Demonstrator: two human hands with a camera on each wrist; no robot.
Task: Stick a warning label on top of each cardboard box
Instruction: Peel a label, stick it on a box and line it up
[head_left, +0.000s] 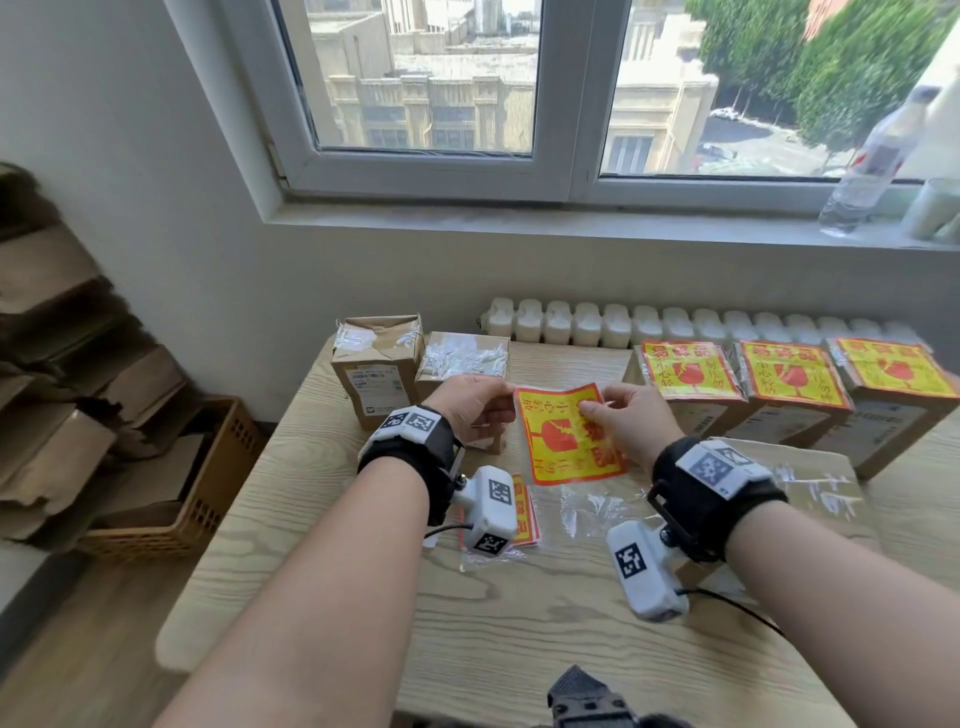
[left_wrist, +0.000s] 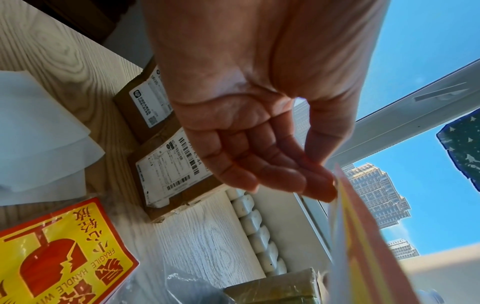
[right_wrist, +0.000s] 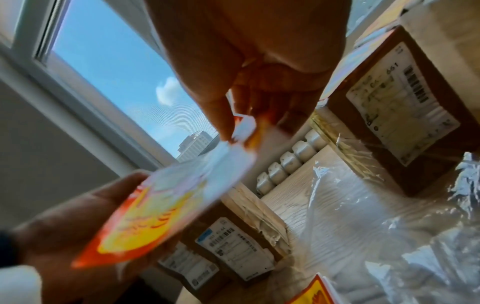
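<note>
Both hands hold one yellow-and-red warning label (head_left: 563, 434) up above the table. My left hand (head_left: 475, 405) pinches its upper left corner; my right hand (head_left: 621, 415) pinches its upper right corner, where white backing (right_wrist: 244, 127) shows curled away. Two unlabelled cardboard boxes (head_left: 376, 364) (head_left: 465, 358) stand at the back left, just behind the left hand. Three boxes with labels on top (head_left: 688, 371) (head_left: 789, 374) (head_left: 893, 369) line the back right. A stack of spare labels (left_wrist: 59, 253) lies on the table in clear plastic under my left wrist.
Crumpled clear plastic wrap (head_left: 597, 509) lies on the wooden table (head_left: 519, 623). White backing sheets (left_wrist: 39, 133) lie near the left. A radiator (head_left: 675, 327) runs behind the boxes. A brown crate (head_left: 208, 467) of cardboard stands on the floor at left. A bottle (head_left: 878, 161) stands on the sill.
</note>
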